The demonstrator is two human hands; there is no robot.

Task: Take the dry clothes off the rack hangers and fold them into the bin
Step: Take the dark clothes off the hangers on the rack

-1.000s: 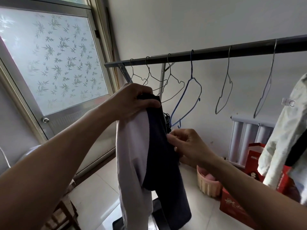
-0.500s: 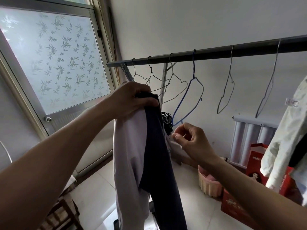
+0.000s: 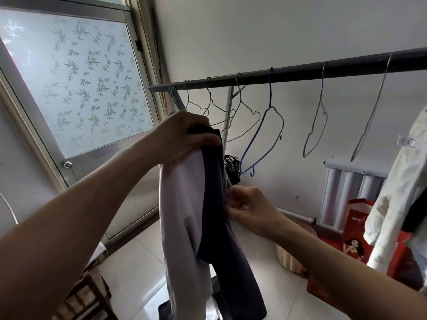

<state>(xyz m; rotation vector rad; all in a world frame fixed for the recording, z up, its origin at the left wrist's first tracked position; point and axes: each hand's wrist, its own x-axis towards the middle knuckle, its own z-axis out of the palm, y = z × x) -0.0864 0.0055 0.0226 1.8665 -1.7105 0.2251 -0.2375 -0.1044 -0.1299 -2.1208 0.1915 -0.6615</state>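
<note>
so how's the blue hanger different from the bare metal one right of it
The blue hanger is blue-coated and has a small hook at its lower end; the metal hanger is plain grey wire and shows no such hook. It also looks shorter. Both hang empty on the rack bar.

Frosted window (image 3: 76, 88) with bamboo-leaf pattern at left, round latch knob (image 3: 67, 163) on its frame. White radiator (image 3: 346, 197) against far wall at right. Red printed cartons (image 3: 355, 225) on tiled floor (image 3: 138, 273) just before it. Wooden stool (image 3: 90, 296) at lower left.
</note>
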